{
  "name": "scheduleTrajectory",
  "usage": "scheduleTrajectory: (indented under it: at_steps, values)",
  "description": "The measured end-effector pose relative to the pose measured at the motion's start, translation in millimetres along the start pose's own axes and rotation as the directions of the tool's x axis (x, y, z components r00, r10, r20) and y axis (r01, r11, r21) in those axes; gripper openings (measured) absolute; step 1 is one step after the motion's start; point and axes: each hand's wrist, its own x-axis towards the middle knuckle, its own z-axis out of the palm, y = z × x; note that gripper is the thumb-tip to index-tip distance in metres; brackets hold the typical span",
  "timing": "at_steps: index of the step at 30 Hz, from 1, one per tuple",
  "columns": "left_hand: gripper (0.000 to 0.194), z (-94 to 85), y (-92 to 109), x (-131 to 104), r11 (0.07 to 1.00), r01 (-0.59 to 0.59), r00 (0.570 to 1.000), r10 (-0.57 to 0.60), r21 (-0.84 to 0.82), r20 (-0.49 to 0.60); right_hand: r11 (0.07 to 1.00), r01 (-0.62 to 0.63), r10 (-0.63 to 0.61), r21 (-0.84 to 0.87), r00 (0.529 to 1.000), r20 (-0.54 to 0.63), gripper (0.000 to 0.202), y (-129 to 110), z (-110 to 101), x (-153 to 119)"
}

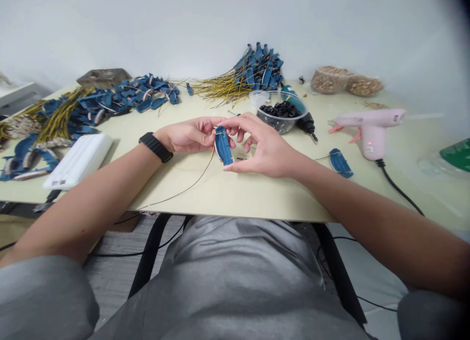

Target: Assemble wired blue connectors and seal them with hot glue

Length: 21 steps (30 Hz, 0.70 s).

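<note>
A blue curved piece [223, 146] with a pale edge is held upright between both hands above the table. My left hand [193, 134] pinches its upper end, where a thin yellow and dark wire comes off and trails down to the left. My right hand [262, 145] holds the same piece, forefinger at the top and thumb at the lower end, the other fingers curled behind it. Another blue piece [340, 163] with a thin wire lies on the table beyond my right forearm.
Blue pieces with yellow wires [259, 68] are heaped at the back and left. Around them are a tub of black parts [281, 115], a pink glue gun [372, 129], a white box [79, 161], bags of small tan pieces [330, 80] and a dark-tipped tool [307, 124].
</note>
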Motion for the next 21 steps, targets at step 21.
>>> scheduleTrajectory:
  at_steps: [21]
  values:
    - [0.065,-4.0,0.1,-1.8,0.996,0.02,0.999,-0.016,0.083,-0.05,1.0,-0.011,0.011,-0.004,1.0,-0.013,0.085,0.9,3.4,0.1]
